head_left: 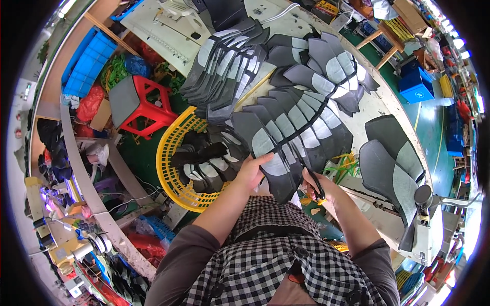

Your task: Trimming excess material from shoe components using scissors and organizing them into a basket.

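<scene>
My left hand grips the near end of a chain of dark grey fabric panels, thumb on top of the nearest panel. Each panel carries a light grey patch, and a black strip runs across and links them. In my right hand are black-handled scissors, their blades against the panels close to the black strip. Whether the blades are apart is hard to make out. Ahead on the table, more linked panels lie in overlapping rows. A tall stack of similar panels leans at the far left.
A yellow plastic basket holding more panels stands to my left, near a red stool with a grey seat. Two loose panels hang over the table's right side, beside a machine part. Green and yellow threads lie near my right hand.
</scene>
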`<action>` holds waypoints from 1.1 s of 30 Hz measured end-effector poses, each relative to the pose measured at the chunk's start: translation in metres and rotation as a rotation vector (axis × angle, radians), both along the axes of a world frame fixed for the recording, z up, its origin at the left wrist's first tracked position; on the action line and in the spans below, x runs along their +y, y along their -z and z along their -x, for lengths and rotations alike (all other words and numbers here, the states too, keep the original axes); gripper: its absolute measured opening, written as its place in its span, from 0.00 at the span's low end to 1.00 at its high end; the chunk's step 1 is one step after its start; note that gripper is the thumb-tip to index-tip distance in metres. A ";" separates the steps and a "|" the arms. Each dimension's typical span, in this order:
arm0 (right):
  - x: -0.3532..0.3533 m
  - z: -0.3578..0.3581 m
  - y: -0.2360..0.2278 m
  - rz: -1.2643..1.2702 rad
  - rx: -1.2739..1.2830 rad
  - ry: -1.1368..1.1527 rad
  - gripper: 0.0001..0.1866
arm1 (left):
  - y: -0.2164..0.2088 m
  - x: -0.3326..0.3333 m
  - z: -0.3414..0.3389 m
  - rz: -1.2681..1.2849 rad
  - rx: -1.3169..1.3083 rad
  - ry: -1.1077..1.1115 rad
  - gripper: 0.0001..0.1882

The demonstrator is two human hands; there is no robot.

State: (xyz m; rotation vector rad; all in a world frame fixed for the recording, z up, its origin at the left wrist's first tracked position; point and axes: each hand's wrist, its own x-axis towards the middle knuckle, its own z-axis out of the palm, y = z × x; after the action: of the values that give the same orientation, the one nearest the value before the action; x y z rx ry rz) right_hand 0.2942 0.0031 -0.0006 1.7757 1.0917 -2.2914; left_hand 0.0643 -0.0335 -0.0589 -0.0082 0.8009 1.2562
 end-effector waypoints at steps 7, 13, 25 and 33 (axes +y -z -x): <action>0.022 0.021 -0.002 0.078 0.075 -0.008 0.34 | 0.006 0.001 0.001 0.087 0.042 -0.053 0.25; 0.019 0.028 0.007 -0.031 0.081 0.030 0.32 | 0.017 0.003 0.010 0.076 -0.098 0.044 0.23; 0.028 0.006 0.003 -0.047 -0.144 0.044 0.37 | -0.015 0.053 -0.022 -0.066 0.302 0.027 0.22; 0.041 0.022 -0.001 -0.165 -0.122 0.005 0.36 | -0.014 0.057 -0.026 0.082 0.250 -0.033 0.25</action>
State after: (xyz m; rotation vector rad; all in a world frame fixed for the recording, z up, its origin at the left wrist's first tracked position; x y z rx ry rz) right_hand 0.2718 0.0437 0.0006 1.9479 1.2885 -2.1183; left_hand 0.0904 0.0238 -0.0446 0.0710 1.0712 1.2696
